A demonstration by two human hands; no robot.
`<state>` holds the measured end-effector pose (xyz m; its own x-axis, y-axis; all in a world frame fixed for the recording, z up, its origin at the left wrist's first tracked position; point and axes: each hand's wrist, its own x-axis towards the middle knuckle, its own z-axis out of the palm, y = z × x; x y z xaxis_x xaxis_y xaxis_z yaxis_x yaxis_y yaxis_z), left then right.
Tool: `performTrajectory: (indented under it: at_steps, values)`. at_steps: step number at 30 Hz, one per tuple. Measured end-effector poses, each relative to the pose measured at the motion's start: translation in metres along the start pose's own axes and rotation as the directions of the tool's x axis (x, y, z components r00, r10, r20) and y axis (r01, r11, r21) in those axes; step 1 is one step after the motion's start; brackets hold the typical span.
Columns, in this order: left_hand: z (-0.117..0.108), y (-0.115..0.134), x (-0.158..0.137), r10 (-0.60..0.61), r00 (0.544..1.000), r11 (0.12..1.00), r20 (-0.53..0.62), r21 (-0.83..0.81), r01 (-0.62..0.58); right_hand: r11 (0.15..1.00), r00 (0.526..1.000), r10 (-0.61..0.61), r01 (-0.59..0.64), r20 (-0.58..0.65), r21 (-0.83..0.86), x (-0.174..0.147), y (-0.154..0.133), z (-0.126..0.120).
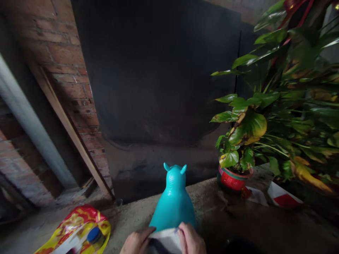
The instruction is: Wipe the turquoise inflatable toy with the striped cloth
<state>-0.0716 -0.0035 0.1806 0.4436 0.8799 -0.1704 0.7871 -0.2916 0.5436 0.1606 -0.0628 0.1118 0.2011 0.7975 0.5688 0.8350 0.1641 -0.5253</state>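
A turquoise inflatable animal toy point(173, 203) with two small ears stands on the concrete floor, facing away from me. At the frame's bottom edge my left hand point(136, 241) and my right hand point(190, 240) both grip a white cloth point(165, 240) pressed against the toy's back. The fingers of each hand curl over the cloth's upper edge. Only the tops of my hands show.
A red and yellow plastic bag point(76, 229) with a blue-capped bottle point(94, 235) lies at lower left. A leafy plant in a red pot point(233, 178) stands right. A brick wall point(66, 53), a grey pipe point(29, 120) and a dark doorway point(164, 70) are ahead.
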Motion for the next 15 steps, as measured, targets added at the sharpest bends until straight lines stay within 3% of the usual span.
performTrajectory:
  at_steps: [3, 6, 10, 15]
  values:
    - [-0.016, 0.019, 0.03, -0.029, 0.996, 0.989, -0.079, 0.142, 0.04, 0.995, 0.99, 0.099, -0.095, 0.102, -0.042, 0.03, 0.017, 0.006]
    - [-0.006, 0.028, 0.062, -0.125, 0.977, 0.969, -0.171, 0.192, 0.157, 0.961, 0.966, 0.238, -0.22, 0.104, -0.166, 0.053, 0.044, 0.023]
    - [0.04, 0.027, 0.073, -0.2, 0.958, 0.95, -0.207, 0.2, 0.241, 0.916, 0.942, 0.327, -0.295, 0.08, -0.273, 0.04, 0.068, 0.046]
    - [0.107, 0.013, 0.056, -0.229, 0.969, 0.945, -0.088, 0.218, 0.243, 0.949, 0.97, 0.161, -0.101, 0.184, -0.3, -0.012, 0.071, 0.078]
